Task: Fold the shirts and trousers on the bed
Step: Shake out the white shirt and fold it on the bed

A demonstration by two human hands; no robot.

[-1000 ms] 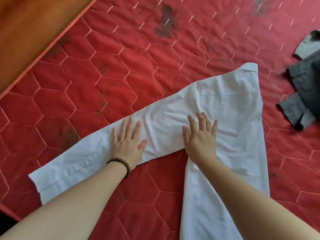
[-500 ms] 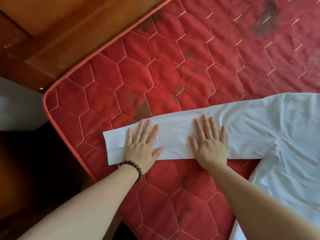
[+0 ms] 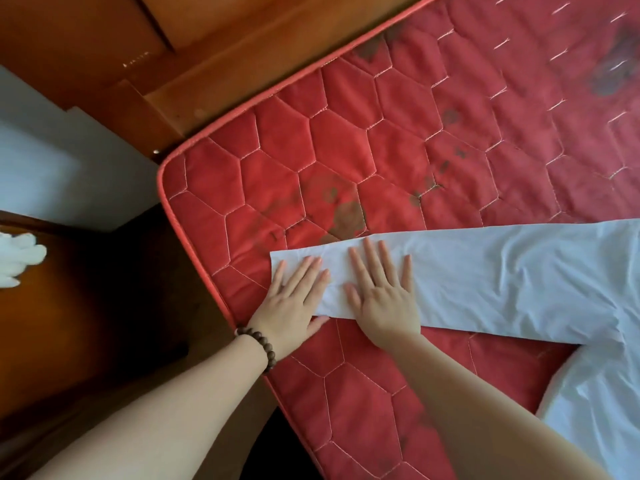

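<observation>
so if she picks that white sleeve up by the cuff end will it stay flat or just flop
Probably flop: the white sleeve looks thin, with soft wrinkles. It likely weighs little, since it lies flat under the straight-fingered left hand and right hand. It may drag on the quilted mattress rather than slide freely.

Mattress (image 3: 346, 161): red, quilted in a hexagon pattern of pale stitching, with dark brownish stains and a red piped edge. Shirt (image 3: 502, 278): plain white, no print. Bracelet (image 3: 263, 348) on the left wrist: dark brown round beads. Bed frame (image 3: 214, 64): orange-brown wood. Wall (image 3: 52, 161): pale grey-white.
</observation>
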